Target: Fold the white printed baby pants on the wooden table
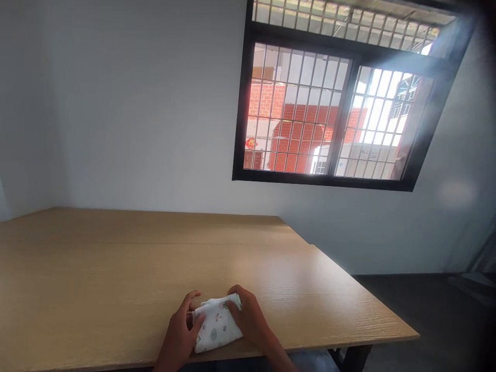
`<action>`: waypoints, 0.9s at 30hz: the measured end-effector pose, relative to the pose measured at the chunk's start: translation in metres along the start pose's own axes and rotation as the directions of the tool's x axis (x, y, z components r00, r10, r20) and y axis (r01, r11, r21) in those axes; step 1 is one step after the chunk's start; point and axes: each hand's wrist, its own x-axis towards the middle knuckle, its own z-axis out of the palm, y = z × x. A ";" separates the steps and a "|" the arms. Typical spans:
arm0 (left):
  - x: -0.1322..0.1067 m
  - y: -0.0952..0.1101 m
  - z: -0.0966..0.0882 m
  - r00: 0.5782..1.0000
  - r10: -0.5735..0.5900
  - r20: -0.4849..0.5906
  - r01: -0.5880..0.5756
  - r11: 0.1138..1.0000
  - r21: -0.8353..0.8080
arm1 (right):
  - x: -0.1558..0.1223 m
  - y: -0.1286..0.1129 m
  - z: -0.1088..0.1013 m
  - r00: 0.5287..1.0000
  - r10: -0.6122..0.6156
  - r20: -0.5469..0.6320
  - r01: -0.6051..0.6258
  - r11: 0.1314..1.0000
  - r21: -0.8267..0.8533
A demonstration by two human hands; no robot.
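A folded white cloth (217,324) with small printed figures lies near the front edge of the table, slightly turned. My left hand (183,326) is at its left side, thumb resting on the cloth's edge and fingers curved around the far left corner. On the opposite side my right hand (248,316) grips the upper right corner, thumb on top and fingers bent behind it. The undersides of the cloth and some fingertips are hidden.
The wooden table (116,289) reaches back to a pale wall (147,113), with a seam across it. Its right edge slants towards a dark floor (403,299). A barred window (333,178) with a black frame is above on the right. A dark table leg (355,357) shows below.
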 end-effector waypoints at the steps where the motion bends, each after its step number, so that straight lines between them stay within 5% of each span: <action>1: 0.003 0.000 0.002 1.000 0.012 -0.008 -0.012 1.000 0.016 | 0.001 0.003 0.002 1.000 0.008 -0.013 -0.008 1.000 -0.004; 4: 0.005 0.005 0.005 0.988 0.069 -0.135 -0.050 0.989 0.142 | 0.002 0.008 0.005 0.999 0.007 -0.038 -0.008 1.000 -0.014; 7: -0.006 0.013 0.012 0.911 0.275 -0.307 -0.143 0.909 0.391 | 0.001 0.010 0.007 0.999 -0.016 -0.046 0.015 1.000 -0.020; 8: -0.011 0.015 0.016 0.897 0.352 -0.269 -0.196 0.859 0.473 | 0.000 0.011 0.008 0.999 -0.026 -0.048 0.025 0.999 -0.022; 10: -0.020 0.011 0.026 0.907 0.421 -0.028 -0.330 0.747 0.577 | -0.001 0.013 0.008 0.998 -0.046 -0.053 0.044 0.999 -0.030; 12: -0.024 -0.001 0.037 0.901 0.359 0.243 -0.429 0.657 0.619 | 0.000 0.015 0.008 0.996 -0.062 -0.063 0.060 0.997 -0.041; 14: -0.023 -0.019 0.046 0.890 0.264 0.372 -0.455 0.573 0.681 | 0.001 0.015 0.008 0.995 -0.075 -0.071 0.071 0.996 -0.054; 18: -0.017 -0.051 0.052 0.859 0.355 0.368 -0.487 0.352 0.799 | -0.004 0.011 0.009 0.990 -0.083 -0.114 0.071 0.991 -0.111; 22: -0.018 -0.046 0.051 0.790 0.500 0.355 -0.474 0.130 0.871 | -0.031 0.015 0.026 0.941 -0.283 -0.184 0.182 0.884 -0.430; 24: -0.020 -0.028 0.046 0.812 0.416 0.410 -0.499 0.129 0.857 | -0.047 0.022 0.037 0.918 -0.393 -0.057 0.312 0.802 -0.509; 27: -0.023 0.005 0.032 0.859 0.150 0.489 -0.511 0.265 0.818 | -0.064 0.031 0.039 0.921 -0.356 0.157 0.384 0.770 -0.510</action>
